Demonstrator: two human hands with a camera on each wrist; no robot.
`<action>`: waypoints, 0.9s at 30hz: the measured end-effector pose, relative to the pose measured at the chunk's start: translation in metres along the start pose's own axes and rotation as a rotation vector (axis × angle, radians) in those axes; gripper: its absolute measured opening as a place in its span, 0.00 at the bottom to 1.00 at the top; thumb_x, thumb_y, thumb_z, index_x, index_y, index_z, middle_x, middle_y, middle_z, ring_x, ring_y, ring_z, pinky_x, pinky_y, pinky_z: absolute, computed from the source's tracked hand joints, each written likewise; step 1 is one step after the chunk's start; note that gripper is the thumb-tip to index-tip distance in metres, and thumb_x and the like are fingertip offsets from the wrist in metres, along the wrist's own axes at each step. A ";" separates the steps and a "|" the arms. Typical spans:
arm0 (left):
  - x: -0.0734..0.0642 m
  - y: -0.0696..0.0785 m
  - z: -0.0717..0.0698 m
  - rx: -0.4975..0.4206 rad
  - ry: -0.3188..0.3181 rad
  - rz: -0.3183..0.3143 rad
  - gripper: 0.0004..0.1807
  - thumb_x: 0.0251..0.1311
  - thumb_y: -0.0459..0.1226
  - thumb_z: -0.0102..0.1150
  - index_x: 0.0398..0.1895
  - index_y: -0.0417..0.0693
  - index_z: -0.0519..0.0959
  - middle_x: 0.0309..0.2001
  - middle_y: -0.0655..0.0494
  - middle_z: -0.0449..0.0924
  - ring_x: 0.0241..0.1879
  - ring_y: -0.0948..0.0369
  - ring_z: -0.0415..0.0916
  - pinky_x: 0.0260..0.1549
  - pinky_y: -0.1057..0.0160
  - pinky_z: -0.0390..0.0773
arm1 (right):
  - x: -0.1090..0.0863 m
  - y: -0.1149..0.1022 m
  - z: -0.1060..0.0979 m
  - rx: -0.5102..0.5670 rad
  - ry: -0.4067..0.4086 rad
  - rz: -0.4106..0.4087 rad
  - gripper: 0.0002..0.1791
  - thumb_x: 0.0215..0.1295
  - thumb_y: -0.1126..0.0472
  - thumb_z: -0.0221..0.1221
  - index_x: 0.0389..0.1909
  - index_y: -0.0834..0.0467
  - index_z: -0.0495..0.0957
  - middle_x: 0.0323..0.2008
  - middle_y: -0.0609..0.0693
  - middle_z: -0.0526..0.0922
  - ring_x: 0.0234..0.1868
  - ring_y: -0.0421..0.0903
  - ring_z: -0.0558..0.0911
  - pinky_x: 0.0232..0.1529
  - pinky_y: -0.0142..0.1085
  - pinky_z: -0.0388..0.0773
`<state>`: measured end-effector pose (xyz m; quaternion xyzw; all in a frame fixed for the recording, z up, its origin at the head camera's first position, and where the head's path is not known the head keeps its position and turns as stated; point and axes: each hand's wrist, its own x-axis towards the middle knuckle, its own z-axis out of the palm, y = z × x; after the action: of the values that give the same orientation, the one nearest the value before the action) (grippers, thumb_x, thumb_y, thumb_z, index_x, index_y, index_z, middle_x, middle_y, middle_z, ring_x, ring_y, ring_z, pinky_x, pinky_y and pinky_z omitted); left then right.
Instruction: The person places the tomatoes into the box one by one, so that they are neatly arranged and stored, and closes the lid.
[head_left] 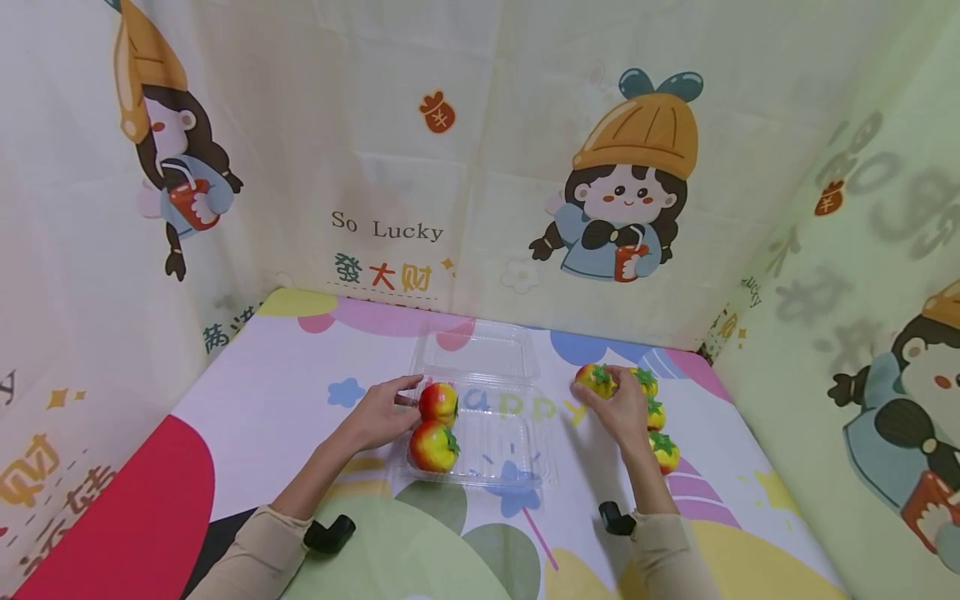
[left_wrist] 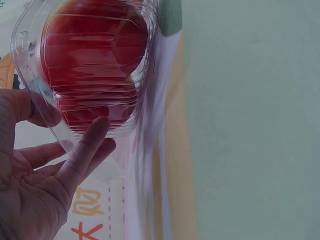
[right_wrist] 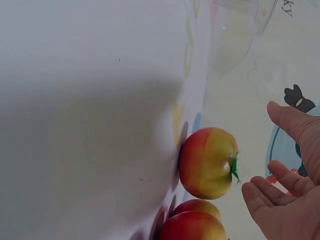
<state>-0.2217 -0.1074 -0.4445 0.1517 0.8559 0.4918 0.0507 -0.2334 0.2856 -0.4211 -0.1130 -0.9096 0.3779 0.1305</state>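
Note:
Two red-and-yellow toy fruits with green leafy tops, an upper one (head_left: 438, 403) and a lower one (head_left: 433, 447), sit along the left side of a clear plastic clamshell box (head_left: 498, 479). At that side, my left hand (head_left: 384, 412) holds the box's edge; in the left wrist view the rim runs between thumb and index finger (left_wrist: 90, 142). Over on the right, my right hand (head_left: 621, 408) hovers by another toy fruit (head_left: 592, 380). The right wrist view shows thumb and fingers spread, with a gap to this fruit (right_wrist: 209, 163).
Several more toy fruits (head_left: 663, 452) stand in a row just right of my right hand. The box's lid (head_left: 476, 350) lies folded back toward the rear. A printed cloth (head_left: 480, 167) hangs behind the patterned tabletop (head_left: 300, 358) and along both sides.

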 end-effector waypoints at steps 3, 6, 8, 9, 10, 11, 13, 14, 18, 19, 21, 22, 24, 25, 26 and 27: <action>0.000 0.000 0.000 -0.003 0.002 -0.003 0.35 0.62 0.35 0.61 0.74 0.41 0.68 0.70 0.39 0.71 0.59 0.44 0.79 0.45 0.55 0.87 | 0.003 0.001 0.001 0.002 -0.005 0.009 0.41 0.61 0.49 0.71 0.68 0.65 0.67 0.69 0.66 0.69 0.69 0.64 0.67 0.72 0.60 0.63; 0.000 0.000 0.000 -0.006 0.002 -0.004 0.35 0.62 0.35 0.61 0.74 0.41 0.68 0.70 0.39 0.70 0.59 0.44 0.79 0.45 0.55 0.87 | 0.006 0.002 0.001 0.000 -0.008 0.009 0.41 0.61 0.49 0.71 0.69 0.65 0.67 0.69 0.67 0.68 0.69 0.64 0.67 0.73 0.59 0.62; 0.000 0.000 0.000 -0.005 0.001 -0.005 0.35 0.62 0.35 0.61 0.74 0.41 0.68 0.70 0.39 0.70 0.59 0.43 0.79 0.45 0.55 0.87 | 0.008 0.003 0.002 -0.006 -0.008 0.004 0.41 0.61 0.49 0.71 0.69 0.66 0.67 0.69 0.67 0.69 0.69 0.64 0.67 0.73 0.59 0.62; 0.000 -0.001 0.001 -0.004 0.001 -0.005 0.35 0.62 0.35 0.62 0.74 0.41 0.68 0.70 0.39 0.70 0.60 0.43 0.79 0.45 0.55 0.87 | 0.008 0.004 0.002 -0.007 -0.007 0.001 0.41 0.61 0.50 0.71 0.69 0.66 0.67 0.69 0.67 0.69 0.69 0.64 0.67 0.73 0.59 0.62; 0.000 -0.001 0.001 -0.004 0.001 -0.006 0.35 0.62 0.35 0.62 0.74 0.41 0.68 0.70 0.39 0.70 0.60 0.43 0.79 0.45 0.55 0.87 | 0.009 0.005 0.003 -0.008 -0.005 -0.001 0.41 0.61 0.50 0.71 0.68 0.66 0.67 0.68 0.67 0.69 0.69 0.64 0.67 0.73 0.58 0.61; 0.001 -0.001 0.001 -0.005 0.000 -0.007 0.35 0.62 0.35 0.62 0.74 0.41 0.68 0.71 0.39 0.70 0.60 0.43 0.79 0.46 0.54 0.87 | 0.010 0.006 0.003 -0.009 -0.004 -0.004 0.41 0.61 0.50 0.71 0.68 0.66 0.67 0.68 0.67 0.69 0.69 0.64 0.67 0.73 0.58 0.61; 0.001 -0.001 0.000 -0.004 0.001 -0.010 0.35 0.62 0.35 0.62 0.74 0.41 0.68 0.71 0.40 0.70 0.60 0.43 0.78 0.46 0.54 0.87 | 0.012 0.007 0.004 -0.012 -0.002 -0.010 0.41 0.61 0.50 0.71 0.68 0.67 0.67 0.67 0.67 0.70 0.68 0.64 0.67 0.73 0.58 0.61; 0.001 -0.001 0.000 -0.004 0.001 -0.010 0.35 0.62 0.35 0.62 0.74 0.41 0.68 0.71 0.40 0.70 0.60 0.43 0.78 0.46 0.54 0.87 | 0.012 0.008 0.004 -0.011 -0.002 -0.013 0.41 0.61 0.50 0.71 0.68 0.67 0.67 0.67 0.67 0.70 0.68 0.64 0.67 0.73 0.58 0.61; 0.001 -0.002 0.000 -0.006 0.002 -0.010 0.35 0.62 0.35 0.61 0.74 0.41 0.68 0.71 0.40 0.70 0.60 0.43 0.79 0.46 0.54 0.87 | 0.015 0.010 0.007 -0.019 0.002 -0.036 0.39 0.62 0.51 0.70 0.68 0.68 0.67 0.66 0.68 0.70 0.67 0.64 0.68 0.73 0.58 0.61; 0.000 -0.002 0.000 -0.006 0.003 -0.008 0.35 0.62 0.35 0.61 0.74 0.41 0.68 0.71 0.40 0.70 0.60 0.43 0.79 0.46 0.54 0.87 | 0.016 0.010 0.007 -0.023 0.005 -0.042 0.39 0.62 0.52 0.70 0.67 0.68 0.68 0.66 0.68 0.70 0.67 0.65 0.68 0.73 0.58 0.61; 0.000 -0.001 0.001 -0.010 0.003 -0.007 0.35 0.63 0.35 0.61 0.74 0.41 0.68 0.70 0.40 0.71 0.60 0.43 0.79 0.46 0.54 0.87 | 0.018 0.011 0.008 -0.031 0.009 -0.056 0.39 0.62 0.53 0.71 0.67 0.68 0.68 0.66 0.68 0.70 0.67 0.65 0.68 0.73 0.58 0.62; 0.000 -0.001 0.001 -0.011 0.003 -0.007 0.35 0.63 0.35 0.61 0.74 0.41 0.68 0.70 0.40 0.71 0.60 0.44 0.79 0.46 0.55 0.87 | 0.019 0.011 0.008 -0.038 0.009 -0.062 0.39 0.62 0.53 0.71 0.67 0.68 0.68 0.66 0.69 0.70 0.67 0.65 0.68 0.73 0.58 0.62; -0.001 -0.001 0.001 -0.013 0.004 -0.007 0.35 0.62 0.35 0.61 0.74 0.41 0.68 0.70 0.40 0.71 0.59 0.44 0.79 0.45 0.55 0.87 | 0.020 0.011 0.008 -0.046 0.009 -0.070 0.39 0.61 0.53 0.71 0.67 0.68 0.68 0.66 0.69 0.70 0.68 0.65 0.68 0.73 0.58 0.61; -0.001 -0.001 0.001 -0.015 0.005 -0.009 0.35 0.62 0.35 0.61 0.74 0.42 0.68 0.70 0.40 0.71 0.59 0.44 0.79 0.45 0.55 0.87 | 0.020 0.011 0.008 -0.045 0.010 -0.072 0.39 0.61 0.53 0.71 0.67 0.68 0.68 0.66 0.69 0.70 0.68 0.65 0.67 0.73 0.58 0.61; -0.001 -0.001 0.001 -0.015 0.006 -0.011 0.35 0.62 0.35 0.61 0.74 0.42 0.68 0.70 0.40 0.70 0.59 0.44 0.79 0.45 0.55 0.87 | 0.021 0.011 0.008 -0.047 0.011 -0.075 0.39 0.61 0.53 0.71 0.67 0.68 0.68 0.66 0.68 0.70 0.69 0.65 0.67 0.74 0.58 0.60; -0.001 -0.001 0.001 -0.014 0.007 -0.012 0.35 0.62 0.35 0.61 0.74 0.42 0.68 0.70 0.40 0.71 0.59 0.44 0.79 0.45 0.55 0.87 | 0.022 0.010 0.008 -0.048 0.011 -0.075 0.39 0.61 0.54 0.71 0.67 0.68 0.68 0.66 0.68 0.70 0.69 0.65 0.66 0.74 0.58 0.59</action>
<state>-0.2207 -0.1070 -0.4456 0.1445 0.8536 0.4978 0.0516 -0.2552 0.2938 -0.4310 -0.0840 -0.9214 0.3500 0.1468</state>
